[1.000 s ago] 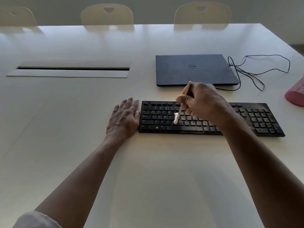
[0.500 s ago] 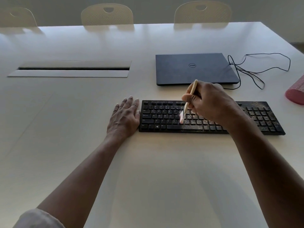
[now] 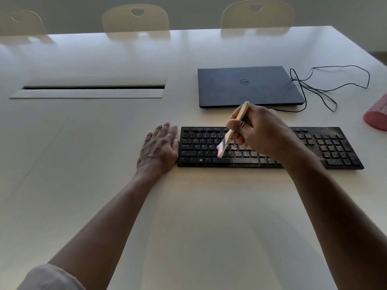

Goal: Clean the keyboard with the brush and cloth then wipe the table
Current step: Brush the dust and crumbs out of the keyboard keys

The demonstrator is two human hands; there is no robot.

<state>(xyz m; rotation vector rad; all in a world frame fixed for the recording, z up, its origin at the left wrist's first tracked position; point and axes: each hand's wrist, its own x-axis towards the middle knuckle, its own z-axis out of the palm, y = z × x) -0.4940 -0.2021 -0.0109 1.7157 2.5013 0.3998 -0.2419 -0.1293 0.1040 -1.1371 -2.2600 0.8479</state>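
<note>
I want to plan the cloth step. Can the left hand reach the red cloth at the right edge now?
Probably not easily: the left hand rests left of the keyboard, while the right hand holding the brush lies between it and the red cloth.

Black keyboard with pale dusty speckles over its right half; brush has a light wooden handle and pinkish-white bristles; laptop is dark blue-grey; table plain white; red dotted cloth; thin black cable; cream chairs.

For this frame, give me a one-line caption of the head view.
Right hand brushes a dusty keyboard with a brush; left hand rests flat beside it.
</note>
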